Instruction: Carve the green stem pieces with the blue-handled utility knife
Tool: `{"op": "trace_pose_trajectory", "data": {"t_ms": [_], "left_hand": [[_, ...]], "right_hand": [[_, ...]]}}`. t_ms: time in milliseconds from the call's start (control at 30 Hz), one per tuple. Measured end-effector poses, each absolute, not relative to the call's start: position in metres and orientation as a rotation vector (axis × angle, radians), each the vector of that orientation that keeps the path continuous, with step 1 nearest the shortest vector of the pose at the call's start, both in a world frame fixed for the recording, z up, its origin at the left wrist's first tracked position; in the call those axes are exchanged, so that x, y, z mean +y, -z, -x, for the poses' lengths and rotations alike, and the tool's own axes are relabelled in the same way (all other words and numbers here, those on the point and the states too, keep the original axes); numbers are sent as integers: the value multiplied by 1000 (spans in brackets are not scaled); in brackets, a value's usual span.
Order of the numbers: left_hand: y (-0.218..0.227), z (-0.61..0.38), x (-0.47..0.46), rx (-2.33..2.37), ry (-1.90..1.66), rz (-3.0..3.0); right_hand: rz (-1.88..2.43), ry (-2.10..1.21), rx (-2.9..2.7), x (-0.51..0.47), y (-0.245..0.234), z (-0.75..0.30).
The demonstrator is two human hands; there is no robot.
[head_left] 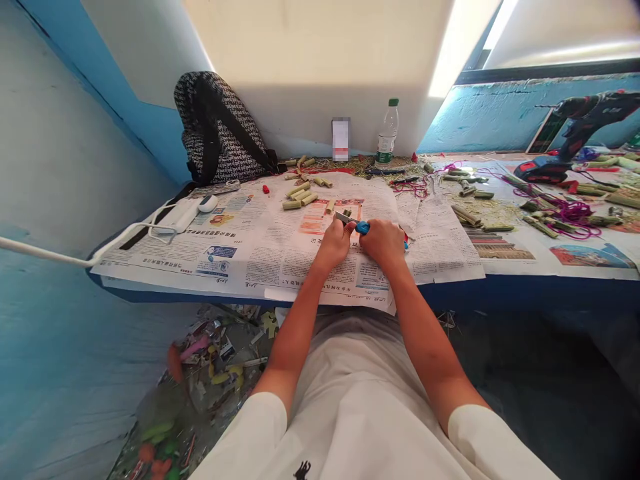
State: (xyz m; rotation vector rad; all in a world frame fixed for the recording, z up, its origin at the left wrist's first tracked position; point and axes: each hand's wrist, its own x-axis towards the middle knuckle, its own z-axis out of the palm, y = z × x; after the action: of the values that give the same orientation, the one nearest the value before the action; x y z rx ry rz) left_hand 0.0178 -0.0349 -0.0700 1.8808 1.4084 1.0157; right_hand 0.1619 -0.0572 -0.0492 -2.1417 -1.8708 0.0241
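Observation:
Both my hands meet over a newspaper-covered table (240,257). My right hand (384,241) is closed round a blue-handled cutter (362,227) whose metal blade points left. My left hand (334,241) is pinched shut on a small green stalk piece (347,214) held against the blade. A pile of short cut green stalk pieces (302,192) lies on the paper beyond my hands.
A patterned black-and-white bag (220,130) leans in the back corner, beside a white power strip (183,215) with its cable. A plastic water bottle (388,133) stands at the wall. Right: more stalks, purple cord (575,215), a cordless drill (580,130). Scraps litter the floor (200,380).

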Motion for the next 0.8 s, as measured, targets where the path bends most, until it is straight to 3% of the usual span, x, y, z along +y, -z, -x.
{"op": "trace_pose_trajectory", "data": {"t_ms": [533, 800], "left_hand": [[66, -25, -37, 1585, -986, -1890], [64, -19, -36, 1422, -1043, -1795]], "right_hand": [[2173, 1, -1777, -58, 51, -161], [2104, 7, -1844, -58, 52, -167]]}}
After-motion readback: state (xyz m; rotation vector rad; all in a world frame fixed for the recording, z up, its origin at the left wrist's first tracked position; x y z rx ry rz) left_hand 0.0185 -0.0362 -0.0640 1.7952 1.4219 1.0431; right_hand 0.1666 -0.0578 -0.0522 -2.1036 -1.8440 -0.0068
